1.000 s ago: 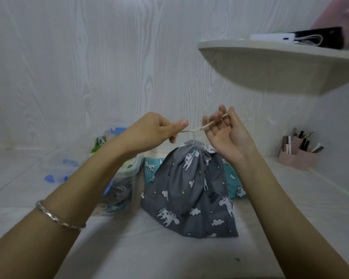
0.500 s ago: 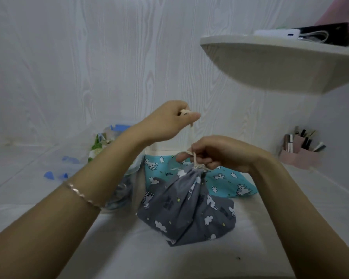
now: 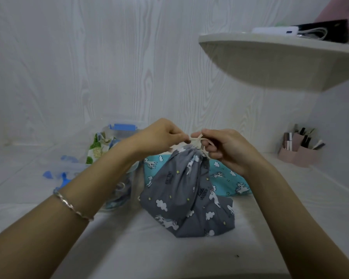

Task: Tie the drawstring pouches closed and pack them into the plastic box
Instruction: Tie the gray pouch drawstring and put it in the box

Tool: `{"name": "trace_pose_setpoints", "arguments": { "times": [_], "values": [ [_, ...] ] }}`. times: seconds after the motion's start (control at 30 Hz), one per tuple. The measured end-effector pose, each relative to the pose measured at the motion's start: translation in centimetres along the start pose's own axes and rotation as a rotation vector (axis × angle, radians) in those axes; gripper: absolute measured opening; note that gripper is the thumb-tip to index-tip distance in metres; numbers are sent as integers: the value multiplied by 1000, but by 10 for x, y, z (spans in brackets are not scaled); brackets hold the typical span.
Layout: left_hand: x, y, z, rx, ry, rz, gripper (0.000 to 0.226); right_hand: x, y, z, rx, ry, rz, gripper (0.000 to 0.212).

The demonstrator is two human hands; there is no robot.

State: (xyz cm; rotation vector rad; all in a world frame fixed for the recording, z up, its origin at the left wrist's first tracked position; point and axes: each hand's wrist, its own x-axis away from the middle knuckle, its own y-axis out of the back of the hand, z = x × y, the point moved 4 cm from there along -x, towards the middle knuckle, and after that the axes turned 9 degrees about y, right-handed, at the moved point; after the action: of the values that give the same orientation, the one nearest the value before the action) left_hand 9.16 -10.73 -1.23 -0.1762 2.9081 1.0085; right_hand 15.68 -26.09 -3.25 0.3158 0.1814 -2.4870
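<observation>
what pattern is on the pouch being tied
Grey pouch with white unicorns, clouds and small yellow stars; head view.

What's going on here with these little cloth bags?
A person is tying a grey pouch shut. The left hand and the right hand each pinch its pale cord just above the gathered neck. The pouch stands on the white surface, and a teal pouch lies flat behind it. To the left sits a clear plastic box, which seems to hold a green-patterned pouch.

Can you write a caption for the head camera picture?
The left hand and right hand pinch the drawstring atop the grey unicorn pouch.
</observation>
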Motion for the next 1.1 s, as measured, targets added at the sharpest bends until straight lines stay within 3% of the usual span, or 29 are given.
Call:
{"name": "trace_pose_setpoints", "arguments": {
  "times": [0.17, 0.33, 0.5, 0.63, 0.73, 0.87, 0.97, 1.03, 1.1],
  "values": [
    [9, 16, 2, -99, 65, -111, 33, 1, 9, 6, 201, 193, -162, 19],
    [9, 29, -2, -283, 72, -151, 27, 5, 8, 14, 191, 219, -63, 22],
    [8, -7, -18, 71, -114, 33, 24, 9, -7, 19, 277, 265, -1, 31],
    [9, -11, -13, 163, -71, 4, 24, 13, -3, 24, 265, 255, -53, 12],
    [11, -11, -12, 235, -12, 14, 29, 18, -2, 26, 199, 232, 1, 24],
    [12, -12, -16, 202, -42, 63, 34, 24, -10, 33, 612, 462, -66, 19],
    [14, -11, -18, 127, -77, 66, 29, 24, -15, 33, 831, 522, -100, 17],
    [14, -10, -19, 83, -108, 23, 22, 22, -13, 32, 910, 496, -117, 14],
    [13, -9, -20, 13, -152, -23, 16, 18, -10, 26, 792, 401, -90, 17]
  ]
}}
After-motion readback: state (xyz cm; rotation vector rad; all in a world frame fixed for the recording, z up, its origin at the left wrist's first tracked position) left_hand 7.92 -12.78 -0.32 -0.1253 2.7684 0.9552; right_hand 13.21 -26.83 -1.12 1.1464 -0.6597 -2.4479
